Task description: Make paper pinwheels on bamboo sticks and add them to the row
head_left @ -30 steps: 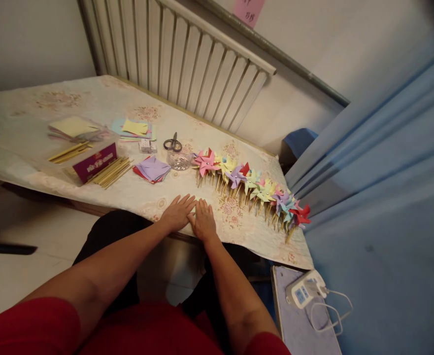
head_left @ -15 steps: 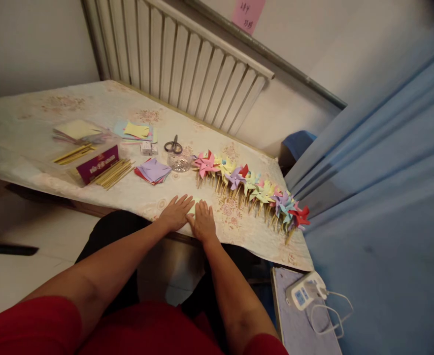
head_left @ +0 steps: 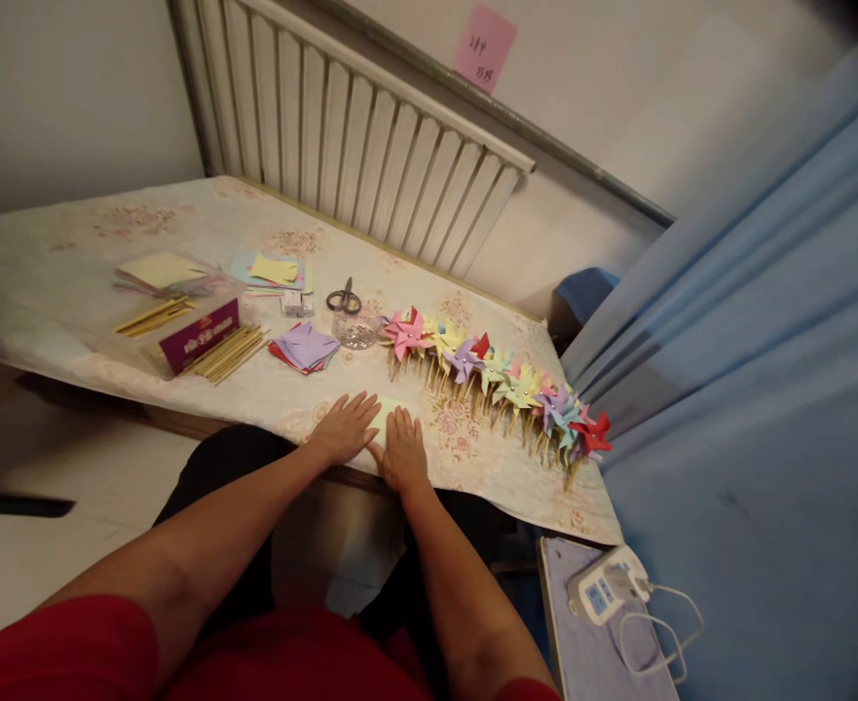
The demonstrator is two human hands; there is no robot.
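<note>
A pale green sheet of paper (head_left: 383,419) lies on the tablecloth near the front edge, mostly covered by my hands. My left hand (head_left: 345,428) rests flat on its left side, fingers stretched out. On the other side my right hand (head_left: 404,448) lies flat too, fingers pointing away from me. Beyond them is a stack of cut purple and red paper squares (head_left: 304,348). A clear dish of small shiny pieces (head_left: 356,331) and dark-handled scissors (head_left: 345,297) sit farther back. To the right stands a row of finished paper pinwheels (head_left: 465,360) on sticks.
On the left lie wooden sticks (head_left: 228,355), a purple-labelled package (head_left: 201,334), and stacks of yellow paper (head_left: 162,270) and mixed coloured paper (head_left: 275,273). A radiator (head_left: 355,127) lines the back. Blue curtain (head_left: 727,389) hangs right, beside a white plug device with cable (head_left: 608,584).
The camera view has shifted slightly. My hands stay flat on the green paper, a little farther apart, and more of the sheet shows between them.
</note>
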